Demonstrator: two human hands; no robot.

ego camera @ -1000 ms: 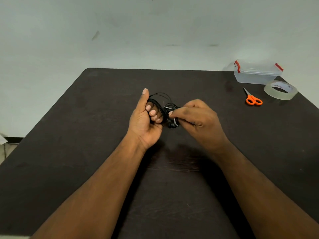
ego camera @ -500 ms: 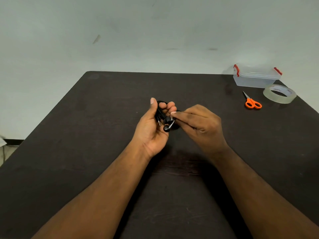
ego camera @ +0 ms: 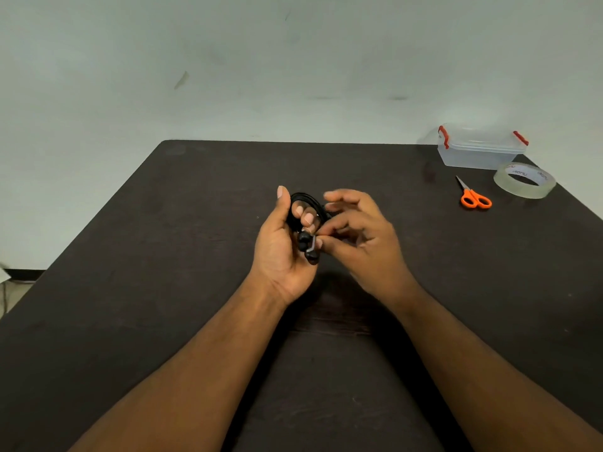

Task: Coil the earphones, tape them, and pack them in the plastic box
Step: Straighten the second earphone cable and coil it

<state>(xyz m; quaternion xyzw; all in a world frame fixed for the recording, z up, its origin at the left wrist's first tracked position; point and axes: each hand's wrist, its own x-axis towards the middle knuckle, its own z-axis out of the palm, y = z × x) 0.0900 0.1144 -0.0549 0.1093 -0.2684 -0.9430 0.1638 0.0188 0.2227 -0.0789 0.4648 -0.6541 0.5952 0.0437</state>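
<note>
Matt dark table point(ego camera: 424, 288), clear plastic box point(ego camera: 476, 156), glossy clear tape roll point(ego camera: 524, 187).
</note>
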